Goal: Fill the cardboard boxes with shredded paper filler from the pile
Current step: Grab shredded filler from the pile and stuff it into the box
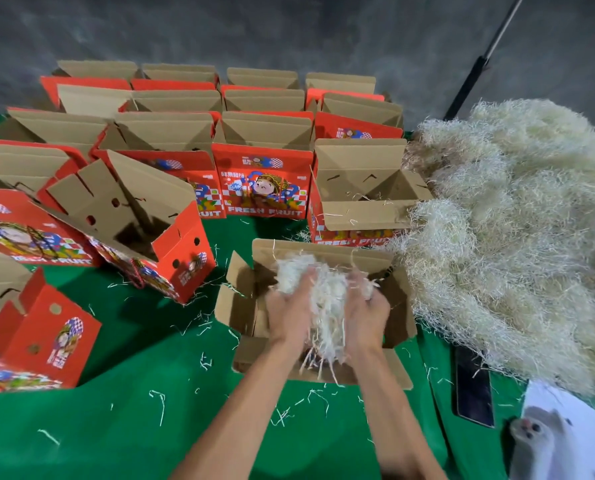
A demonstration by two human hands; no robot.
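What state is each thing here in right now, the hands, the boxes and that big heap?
Left hand: gripping a clump of shredded paper.
Right hand: gripping the same clump.
Nearest box: flaps open, clump held over it.
Box behind it: open, only a few strands inside.
Tilted box: open, leaning.
Pile: large, loose, right of the boxes.

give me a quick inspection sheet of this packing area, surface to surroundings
surface: green cloth, scattered with stray paper shreds.
job's things: open box nearest the person, a clump of shredded paper held over it; big paper pile on the right; rows of red fruit boxes behind, flaps open, one tilted box on the left.
clutter: dark phone by the pile's edge; white sheet at the lower right.
grip: left hand and right hand both hold the clump.
cables: nothing seen.
surroundings: grey wall; dark pole leaning by the pile.
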